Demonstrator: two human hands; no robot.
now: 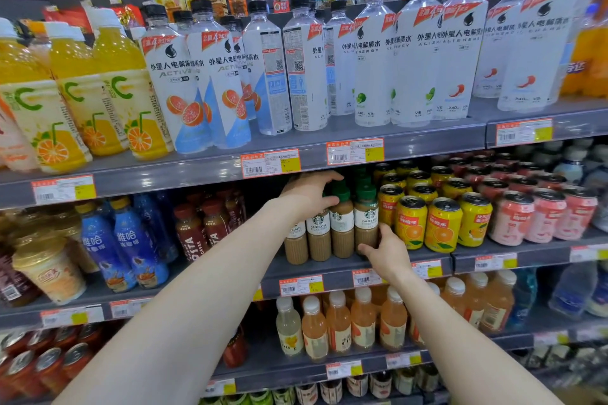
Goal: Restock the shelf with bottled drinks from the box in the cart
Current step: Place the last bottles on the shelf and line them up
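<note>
Both hands are at the 2nd shelf (459, 265) down, working on the row of latte bottles (342, 230) that stands just left of the yellow cans (442, 227). The left hand (309, 194) reaches in over the top, its fingers curled down around the green caps and necks on the left side of the group. The right hand (386, 255) sits low, thumb and fingers wrapped round the base of the front right bottle (366, 220), which stands upright on the shelf and touches its neighbour.

This looks like the placing and squaring-up step: bottles are already on the shelf and are being seated into line. The box and the cart are out of view, so how much stock is left cannot be told.

The next move probably calls for easing the front right bottle flush with the row without nudging the cans beside it, then letting go with both hands and turning back to the cart for more
</note>
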